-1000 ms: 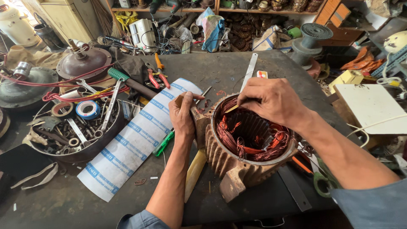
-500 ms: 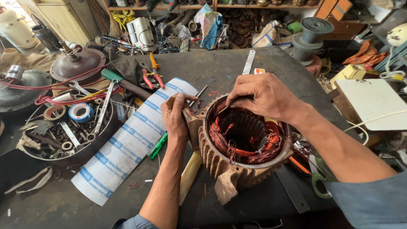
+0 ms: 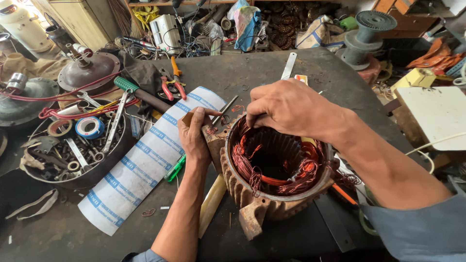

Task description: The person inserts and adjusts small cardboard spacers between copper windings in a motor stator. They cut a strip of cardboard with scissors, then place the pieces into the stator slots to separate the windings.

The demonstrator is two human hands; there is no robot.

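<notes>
A ribbed brown motor stator (image 3: 272, 206) stands open-end up on the dark bench, with reddish copper windings (image 3: 245, 165) around its bore. My left hand (image 3: 194, 136) grips the stator's left outer edge, thumb on top. My right hand (image 3: 291, 109) reaches over the far rim, its fingertips pinched together on copper winding wire at the upper-left inside edge. A thin metal rod (image 3: 227, 108) lies just beyond the left hand's fingers. The right hand hides the far part of the windings.
A white sheet with blue print (image 3: 145, 165) lies to the left. A round tray of tools (image 3: 104, 167), tape rolls (image 3: 90, 127), red-handled pliers (image 3: 172, 85), a steel ruler (image 3: 289, 65), a green marker (image 3: 174, 169) and a wooden stick (image 3: 211, 204) surround the stator. A white board (image 3: 437, 116) sits at the right.
My right hand's fingers have crept slightly left along the stator's far rim. My left hand keeps its grip on the stator's side.
</notes>
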